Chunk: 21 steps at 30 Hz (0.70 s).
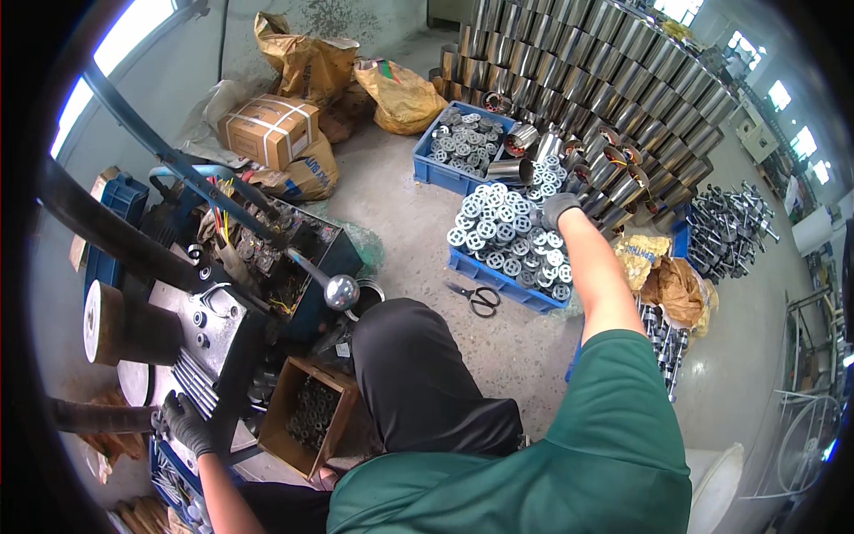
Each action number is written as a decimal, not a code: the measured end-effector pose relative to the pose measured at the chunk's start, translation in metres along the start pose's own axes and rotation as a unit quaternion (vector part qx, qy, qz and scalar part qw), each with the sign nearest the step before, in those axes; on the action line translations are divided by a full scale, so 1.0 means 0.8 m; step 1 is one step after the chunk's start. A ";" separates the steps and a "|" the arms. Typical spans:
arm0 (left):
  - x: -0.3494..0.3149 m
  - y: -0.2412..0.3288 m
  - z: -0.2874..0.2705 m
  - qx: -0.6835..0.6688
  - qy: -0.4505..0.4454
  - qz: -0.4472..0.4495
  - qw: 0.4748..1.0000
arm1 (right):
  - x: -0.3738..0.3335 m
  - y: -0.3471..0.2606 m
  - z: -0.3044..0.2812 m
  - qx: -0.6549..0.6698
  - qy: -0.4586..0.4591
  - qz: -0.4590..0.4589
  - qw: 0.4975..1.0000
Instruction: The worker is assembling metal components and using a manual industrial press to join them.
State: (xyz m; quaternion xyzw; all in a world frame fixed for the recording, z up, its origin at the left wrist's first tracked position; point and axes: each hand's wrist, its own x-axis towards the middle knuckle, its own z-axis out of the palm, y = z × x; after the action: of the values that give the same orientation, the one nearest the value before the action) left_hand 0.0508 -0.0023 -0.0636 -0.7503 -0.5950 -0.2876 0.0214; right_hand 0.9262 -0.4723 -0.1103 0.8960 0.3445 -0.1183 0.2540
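My left hand [185, 424], in a dark grey glove, lies at the near edge of the machine's metal table [227, 311]. Its fingers look stretched out, close to a row of thin metal rods [195, 384]. Far to the right, my gloved right hand [559, 210] reaches over a blue crate [507, 283] heaped with round, spoked metal end caps [507, 227]. The fingers there look curled at the heap's far right edge, beside shiny steel cylinders [623, 189]. What they grip is hidden by the glove.
Scissors [483, 300] lie on the floor before the crate. A ball-ended lever [341, 292] sticks out near my knee. A wooden box [302, 414] of small metal parts stands beside the machine. Stacked steel cylinders [587, 53] rise behind; metal shafts [729, 230] lie at right.
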 end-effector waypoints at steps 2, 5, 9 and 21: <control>0.001 -0.001 0.000 -0.011 -0.005 0.003 1.000 | 0.012 -0.011 0.006 -0.008 0.001 -0.001 1.000; 0.001 -0.002 0.001 -0.032 -0.001 -0.012 0.999 | 0.036 -0.013 0.022 0.025 -0.012 0.067 0.997; -0.001 -0.001 -0.001 -0.040 -0.008 -0.014 0.999 | 0.053 -0.021 0.045 0.102 -0.009 0.157 0.982; -0.002 0.000 0.000 -0.025 0.004 0.000 1.000 | -0.064 -0.008 0.048 0.361 0.011 0.183 0.914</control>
State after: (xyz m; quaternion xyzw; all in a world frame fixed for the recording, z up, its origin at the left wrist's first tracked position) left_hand 0.0508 -0.0038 -0.0640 -0.7495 -0.5872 -0.3055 0.0047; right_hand 0.8833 -0.5174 -0.1252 0.9753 0.1113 -0.1759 -0.0738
